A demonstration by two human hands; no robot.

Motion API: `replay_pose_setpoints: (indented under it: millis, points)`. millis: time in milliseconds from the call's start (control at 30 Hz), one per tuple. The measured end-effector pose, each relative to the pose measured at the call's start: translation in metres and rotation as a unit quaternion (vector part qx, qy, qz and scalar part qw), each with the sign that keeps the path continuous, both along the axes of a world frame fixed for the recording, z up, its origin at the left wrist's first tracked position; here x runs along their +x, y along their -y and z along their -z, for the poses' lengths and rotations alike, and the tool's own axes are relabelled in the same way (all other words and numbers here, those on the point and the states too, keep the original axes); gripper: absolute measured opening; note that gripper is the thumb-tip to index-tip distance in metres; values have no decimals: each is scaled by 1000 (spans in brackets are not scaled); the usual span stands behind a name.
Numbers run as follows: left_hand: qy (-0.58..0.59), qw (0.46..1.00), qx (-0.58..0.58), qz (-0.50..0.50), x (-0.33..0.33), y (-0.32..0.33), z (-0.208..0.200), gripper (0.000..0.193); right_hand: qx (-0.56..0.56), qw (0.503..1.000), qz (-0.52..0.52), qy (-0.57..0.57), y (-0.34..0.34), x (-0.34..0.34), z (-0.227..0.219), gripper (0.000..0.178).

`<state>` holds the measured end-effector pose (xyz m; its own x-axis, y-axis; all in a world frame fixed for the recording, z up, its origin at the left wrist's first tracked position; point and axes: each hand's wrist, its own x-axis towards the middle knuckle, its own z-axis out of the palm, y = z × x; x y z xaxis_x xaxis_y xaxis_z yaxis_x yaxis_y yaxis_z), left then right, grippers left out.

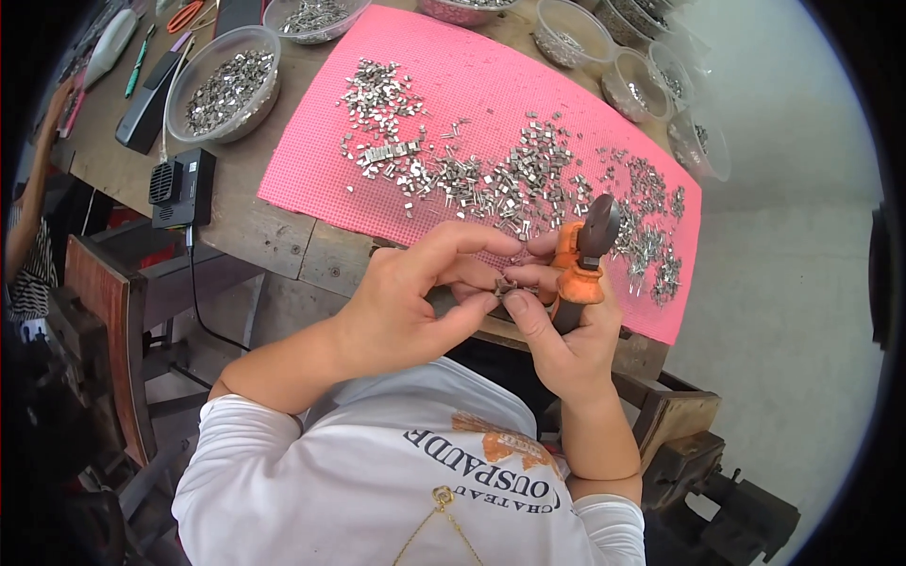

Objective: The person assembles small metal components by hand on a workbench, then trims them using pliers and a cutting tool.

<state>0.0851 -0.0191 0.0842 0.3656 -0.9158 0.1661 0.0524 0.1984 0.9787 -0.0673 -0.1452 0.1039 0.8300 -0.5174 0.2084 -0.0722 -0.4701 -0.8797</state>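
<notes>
Close in front of my chest, at the near edge of the pink mat, my two hands meet over a few small metal links. Thumb and fingers of my left hand pinch one side of the links. My right hand steadies the other side with its thumb and fingertips. Orange-handled pliers also rest in my right hand, their dark round head pointing up and away from me. Fingers hide part of the links. Beyond my hands, loose silvery metal pieces lie in heaps across the mat.
Clear plastic tubs of metal parts stand along the table's far side, one large tub at left. A black box with a cable sits at the table's left edge. Another person's arm shows far left. A vise is at lower right.
</notes>
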Motion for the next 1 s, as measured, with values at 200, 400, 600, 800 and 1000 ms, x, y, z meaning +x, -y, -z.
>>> replay_pose_setpoints:
  millis: [200, 400, 600, 800, 1000]
  points:
    - [-189, 980, -13, 68, -7, 4, 8, 42, 89, 993, 74, 29, -6, -1, 0, 15]
    - [-226, 974, 12, 19, -16, 3, 17, 27, 91, 990, 94, 50, -9, -4, 3, 14]
    - [-372, 927, -8, 51, -12, 8, 23, 19, 6, 992, 127, 15, -9, -11, -3, 25]
    - [-459, 887, -56, 21, -17, 13, 30, 20, -251, 955, 53, -146, -16, -23, -11, 40]
    - [-427, 899, -93, -13, -23, 12, 30, 19, -276, 942, 51, -183, -24, -19, -9, 40]
